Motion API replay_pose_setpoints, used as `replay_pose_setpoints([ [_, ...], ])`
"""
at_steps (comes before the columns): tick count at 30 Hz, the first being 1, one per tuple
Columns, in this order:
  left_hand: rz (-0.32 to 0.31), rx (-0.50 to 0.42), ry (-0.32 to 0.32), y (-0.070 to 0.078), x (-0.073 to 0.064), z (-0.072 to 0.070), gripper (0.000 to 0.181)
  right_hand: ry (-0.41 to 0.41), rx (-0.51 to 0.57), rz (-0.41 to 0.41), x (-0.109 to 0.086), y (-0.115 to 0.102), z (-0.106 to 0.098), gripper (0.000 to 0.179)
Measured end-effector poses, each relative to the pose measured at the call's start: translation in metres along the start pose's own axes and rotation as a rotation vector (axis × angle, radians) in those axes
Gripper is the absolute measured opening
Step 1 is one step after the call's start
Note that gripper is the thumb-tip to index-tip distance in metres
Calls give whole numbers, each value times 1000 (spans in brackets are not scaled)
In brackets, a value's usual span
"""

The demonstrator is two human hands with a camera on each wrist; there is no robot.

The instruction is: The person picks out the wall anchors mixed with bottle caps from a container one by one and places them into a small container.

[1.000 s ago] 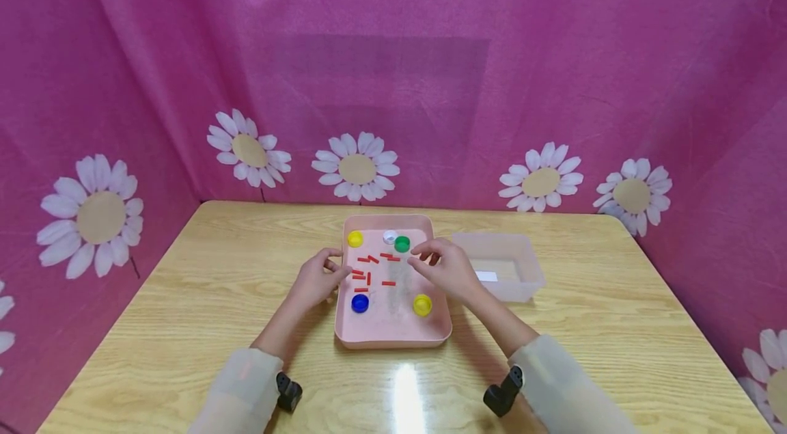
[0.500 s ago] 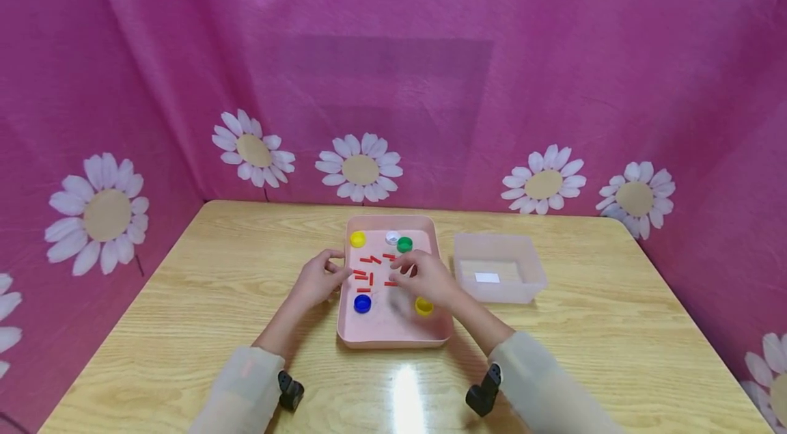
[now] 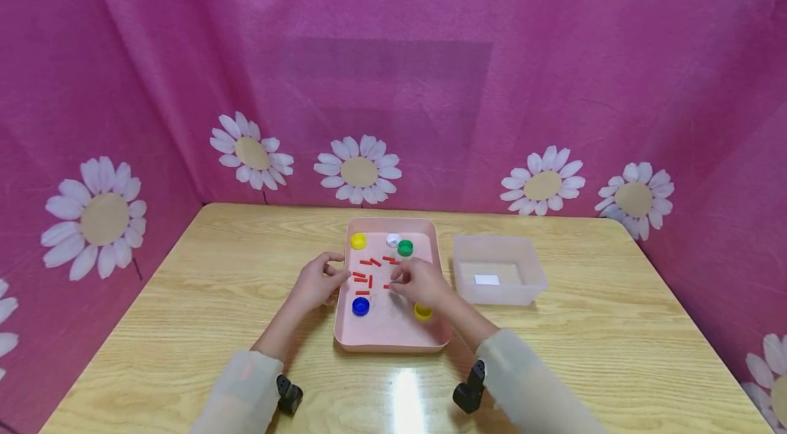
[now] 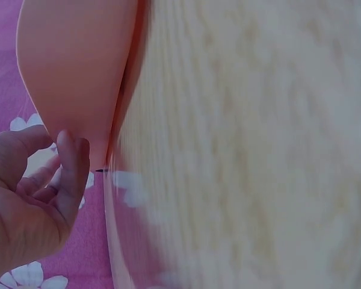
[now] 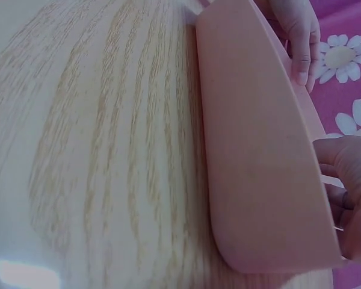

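My left hand [image 3: 315,281] grips the left rim of a shallow pink tray [image 3: 393,344], thumb over the edge and fingers along the outer wall in the left wrist view. Inside the tray, my right hand [image 3: 424,283] reaches down with its fingertips at a short red stick [image 3: 387,286]; the hand covers part of the stick, and I cannot tell whether it is pinched. Several more red sticks [image 3: 370,281] lie scattered left of it. Bottle caps sit around them: blue [image 3: 361,306], green [image 3: 405,247], white [image 3: 393,240], and yellow [image 3: 358,241]. Another yellow cap [image 3: 423,312] is partly behind my right hand.
A translucent plastic box [image 3: 499,260] with a white label [image 3: 487,279] stands right of the tray. Both rest on a wood-grain table [image 3: 246,263]. A pink curtain [image 3: 393,78] with daisies hangs behind and at the sides.
My right hand has moved left and down from the tray's right side to the red stick near the middle. The left hand has kept its place on the rim.
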State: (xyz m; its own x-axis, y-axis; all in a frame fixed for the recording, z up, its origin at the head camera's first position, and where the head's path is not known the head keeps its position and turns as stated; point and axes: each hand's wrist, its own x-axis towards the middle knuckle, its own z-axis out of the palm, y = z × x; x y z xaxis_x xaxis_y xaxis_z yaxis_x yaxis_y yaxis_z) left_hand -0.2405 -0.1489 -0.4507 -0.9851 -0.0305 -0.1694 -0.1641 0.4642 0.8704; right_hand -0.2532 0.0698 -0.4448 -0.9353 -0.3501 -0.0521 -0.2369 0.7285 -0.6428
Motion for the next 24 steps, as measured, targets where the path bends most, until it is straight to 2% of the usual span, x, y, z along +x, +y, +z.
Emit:
replay_pose_setpoints([
  [8,-1,-17,5,2,-2,2,40,-19,14,53,5,3,8,8],
  [18,-12,-27,6,4,-4,2,41,-14,-21,59,9,4,12,4],
  [24,-15,-27,6,3,-3,2,40,-27,33,95,10,2,11,4],
])
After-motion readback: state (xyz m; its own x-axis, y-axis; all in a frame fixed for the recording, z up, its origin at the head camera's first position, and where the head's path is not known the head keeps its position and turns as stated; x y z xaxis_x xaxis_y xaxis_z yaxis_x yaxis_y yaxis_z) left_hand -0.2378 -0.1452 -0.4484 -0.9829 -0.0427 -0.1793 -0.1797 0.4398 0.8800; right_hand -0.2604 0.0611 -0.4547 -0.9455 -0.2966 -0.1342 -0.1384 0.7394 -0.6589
